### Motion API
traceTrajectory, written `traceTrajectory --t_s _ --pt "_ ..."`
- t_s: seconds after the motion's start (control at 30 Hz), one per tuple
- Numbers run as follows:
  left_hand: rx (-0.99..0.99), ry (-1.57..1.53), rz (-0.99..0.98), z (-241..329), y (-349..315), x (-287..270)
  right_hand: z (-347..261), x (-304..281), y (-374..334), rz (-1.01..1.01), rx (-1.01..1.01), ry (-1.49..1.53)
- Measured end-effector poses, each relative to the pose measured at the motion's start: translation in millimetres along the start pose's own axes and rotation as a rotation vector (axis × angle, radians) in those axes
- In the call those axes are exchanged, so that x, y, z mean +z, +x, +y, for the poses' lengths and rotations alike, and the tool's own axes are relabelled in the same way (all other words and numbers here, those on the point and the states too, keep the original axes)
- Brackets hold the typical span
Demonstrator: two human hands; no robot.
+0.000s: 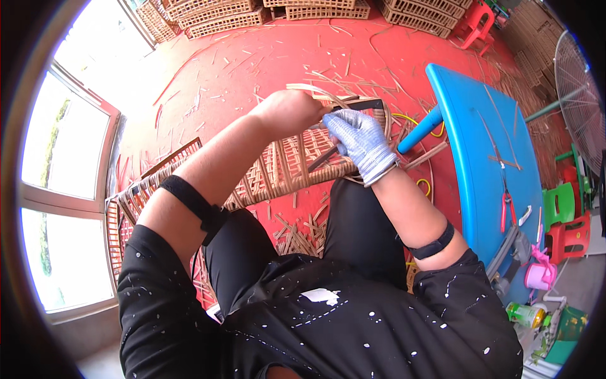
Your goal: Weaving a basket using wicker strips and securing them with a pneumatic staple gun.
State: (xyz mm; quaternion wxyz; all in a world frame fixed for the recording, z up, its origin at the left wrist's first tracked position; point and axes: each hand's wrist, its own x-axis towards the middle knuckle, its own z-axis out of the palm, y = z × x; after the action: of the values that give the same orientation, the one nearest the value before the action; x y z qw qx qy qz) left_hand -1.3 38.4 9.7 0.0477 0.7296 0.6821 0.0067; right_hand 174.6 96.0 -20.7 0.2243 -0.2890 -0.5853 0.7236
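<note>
A woven rattan panel (pixel 271 172) with a wrapped rim and open lattice lies across my lap and stretches forward. Over its far right corner my two hands meet. My left hand (pixel 291 114), bare, is closed with its fingertips pinched on a pale rattan strip (pixel 322 93) that curves behind the knuckles. My right hand (pixel 363 140) wears a grey-white glove; its fingers are curled closed against the left fingertips, at the same strip. The exact grip between the fingertips is hidden. A dark bar (pixel 367 105) shows along the panel's corner, just beyond the glove.
A blue table (pixel 486 145) stands at the right, with red-handled pliers (pixel 506 205) on it. Cut strips (pixel 297 239) litter the red floor. Woven crates (pixel 227 19) are stacked at the back. A fan (pixel 577 95) and small stools (pixel 559 205) stand far right, glass doors (pixel 66 145) left.
</note>
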Motion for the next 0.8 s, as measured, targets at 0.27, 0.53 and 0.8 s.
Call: traceTrajectory --t_s 0.27,0.53,0.8 --pt "-0.204 -0.611 -0.056 -6.5 5.3 -6.8 -19.5 -32.9 -64.9 -0.042 -0.039 0.065" --pt "-0.24 -0.757 -0.081 -15.9 8.9 4.1 -69.4 -120.2 -152.2 0.171 -0.065 -0.277" --pt "-0.31 -0.971 0.014 -14.1 8.3 19.1 -94.4 -323.8 -300.6 1.004 0.428 -0.713"
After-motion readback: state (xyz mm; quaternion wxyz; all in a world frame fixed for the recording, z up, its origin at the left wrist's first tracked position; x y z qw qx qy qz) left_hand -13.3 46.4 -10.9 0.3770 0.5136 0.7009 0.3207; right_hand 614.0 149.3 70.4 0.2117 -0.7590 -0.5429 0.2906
